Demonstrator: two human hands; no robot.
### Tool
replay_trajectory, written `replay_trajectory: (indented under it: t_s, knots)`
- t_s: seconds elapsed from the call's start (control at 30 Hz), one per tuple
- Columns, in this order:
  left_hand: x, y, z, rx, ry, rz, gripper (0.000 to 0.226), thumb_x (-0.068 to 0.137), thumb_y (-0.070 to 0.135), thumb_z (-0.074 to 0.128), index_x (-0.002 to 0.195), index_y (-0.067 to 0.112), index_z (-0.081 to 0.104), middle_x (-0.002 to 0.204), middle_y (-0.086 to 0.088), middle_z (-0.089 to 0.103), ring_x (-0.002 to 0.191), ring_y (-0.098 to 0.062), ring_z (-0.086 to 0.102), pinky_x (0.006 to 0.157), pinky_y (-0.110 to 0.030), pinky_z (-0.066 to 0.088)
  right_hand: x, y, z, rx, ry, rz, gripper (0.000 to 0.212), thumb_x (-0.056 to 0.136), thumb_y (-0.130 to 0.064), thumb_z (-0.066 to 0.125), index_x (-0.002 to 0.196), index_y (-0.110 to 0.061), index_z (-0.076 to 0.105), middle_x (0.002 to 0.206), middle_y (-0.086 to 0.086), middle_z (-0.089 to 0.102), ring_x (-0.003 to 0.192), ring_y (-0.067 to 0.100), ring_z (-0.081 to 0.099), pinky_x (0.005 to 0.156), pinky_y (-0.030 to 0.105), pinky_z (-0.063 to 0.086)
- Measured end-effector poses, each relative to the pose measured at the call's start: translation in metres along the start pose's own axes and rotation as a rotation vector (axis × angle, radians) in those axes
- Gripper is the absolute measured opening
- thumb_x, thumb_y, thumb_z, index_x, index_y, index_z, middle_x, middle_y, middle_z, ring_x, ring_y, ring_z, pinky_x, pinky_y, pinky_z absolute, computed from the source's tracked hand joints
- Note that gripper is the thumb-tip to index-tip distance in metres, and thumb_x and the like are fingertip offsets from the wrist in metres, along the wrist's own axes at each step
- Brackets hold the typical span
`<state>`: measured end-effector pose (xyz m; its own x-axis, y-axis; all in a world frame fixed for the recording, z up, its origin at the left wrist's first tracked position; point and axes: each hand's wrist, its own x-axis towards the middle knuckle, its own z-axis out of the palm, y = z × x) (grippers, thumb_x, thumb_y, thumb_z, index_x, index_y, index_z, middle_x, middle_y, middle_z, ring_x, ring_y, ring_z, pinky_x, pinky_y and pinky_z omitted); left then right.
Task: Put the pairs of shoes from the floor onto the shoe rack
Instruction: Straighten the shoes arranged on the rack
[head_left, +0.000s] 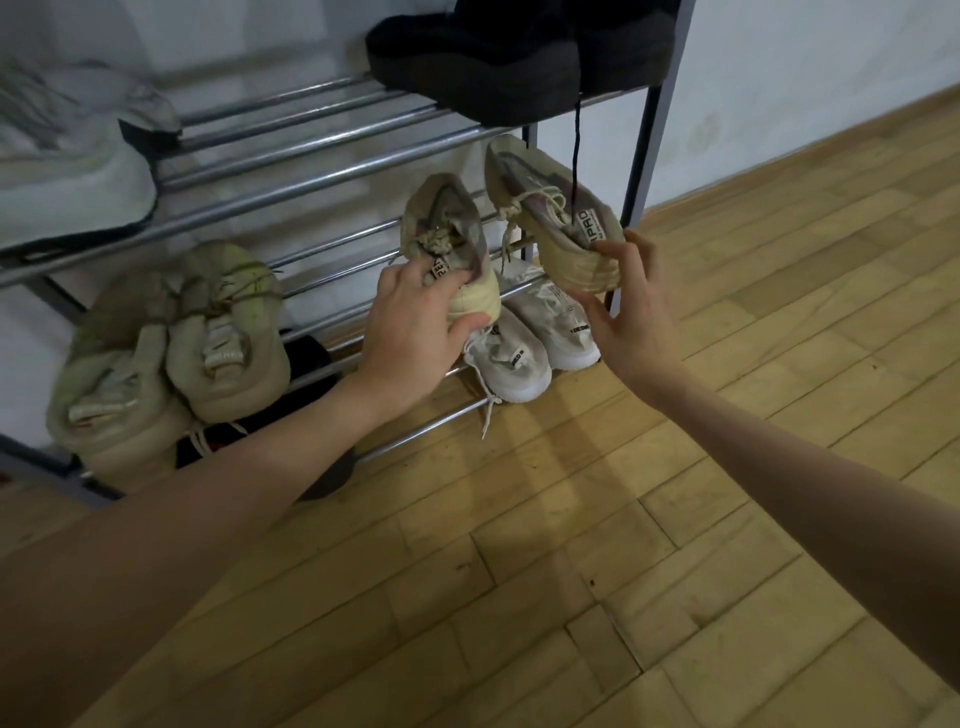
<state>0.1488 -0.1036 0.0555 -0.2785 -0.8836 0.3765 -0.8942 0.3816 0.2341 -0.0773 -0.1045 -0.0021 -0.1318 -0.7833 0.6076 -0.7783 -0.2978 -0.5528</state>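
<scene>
My left hand (415, 322) grips the heel of a beige sneaker (447, 228), toe pointing into the shoe rack (311, 171) at its middle shelf. My right hand (628, 291) holds the heel of the matching beige sneaker (545, 202), tilted toe-up just right of the first, near the rack's right post. Both shoes hang above a white pair (524, 348) that sits on the lowest bars.
A worn greenish pair (171, 343) sits at the left of the middle shelf. Black shoes (498, 57) stand on the top shelf, one lace dangling down. A pale pair (67, 156) lies top left. A dark shoe (291, 395) sits low. Wooden parquet floor (675, 519) spreads to the right.
</scene>
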Motion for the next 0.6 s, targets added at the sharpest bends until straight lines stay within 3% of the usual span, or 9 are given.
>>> replay_trajectory:
  t_s: [0.23, 0.43, 0.53, 0.6]
  knots:
    - [-0.001, -0.003, 0.001, 0.027, -0.011, 0.028, 0.051, 0.087, 0.044, 0.061, 0.131, 0.018, 0.058, 0.135, -0.017, 0.053, 0.122, -0.036, 0.044, 0.099, -0.040, 0.036, 0.038, 0.010, 0.006, -0.369, -0.032, -0.028, 0.055, 0.091, -0.039, 0.058, 0.141, -0.021, 0.043, 0.144, 0.007, 0.047, 0.127, 0.032, 0.041, 0.100, 0.043, 0.031]
    - [-0.003, -0.007, -0.011, -0.135, -0.092, -0.019, 0.057, 0.089, 0.033, 0.064, 0.142, 0.023, 0.045, 0.153, -0.020, 0.025, 0.136, -0.033, 0.037, 0.111, -0.039, 0.030, 0.035, 0.017, 0.004, -0.289, -0.025, -0.016, 0.052, 0.090, -0.044, 0.060, 0.136, -0.025, 0.048, 0.138, 0.007, 0.050, 0.120, 0.031, 0.042, 0.096, 0.041, 0.036]
    - [-0.002, -0.005, -0.003, -0.206, -0.060, -0.026, 0.051, 0.091, 0.028, 0.061, 0.139, 0.016, 0.051, 0.136, -0.016, 0.052, 0.121, -0.031, 0.053, 0.097, -0.032, 0.041, 0.036, 0.019, 0.001, -0.155, -0.049, -0.012, 0.053, 0.090, -0.040, 0.062, 0.138, -0.024, 0.048, 0.137, 0.014, 0.044, 0.125, 0.031, 0.038, 0.101, 0.041, 0.037]
    - [-0.002, 0.003, 0.005, -0.243, -0.008, -0.026, 0.044, 0.092, 0.026, 0.060, 0.134, 0.015, 0.055, 0.128, -0.014, 0.060, 0.113, -0.029, 0.058, 0.087, -0.024, 0.041, 0.034, 0.021, -0.001, -0.128, -0.075, -0.018, 0.054, 0.092, -0.032, 0.059, 0.143, -0.024, 0.042, 0.138, 0.016, 0.041, 0.128, 0.032, 0.037, 0.104, 0.043, 0.038]
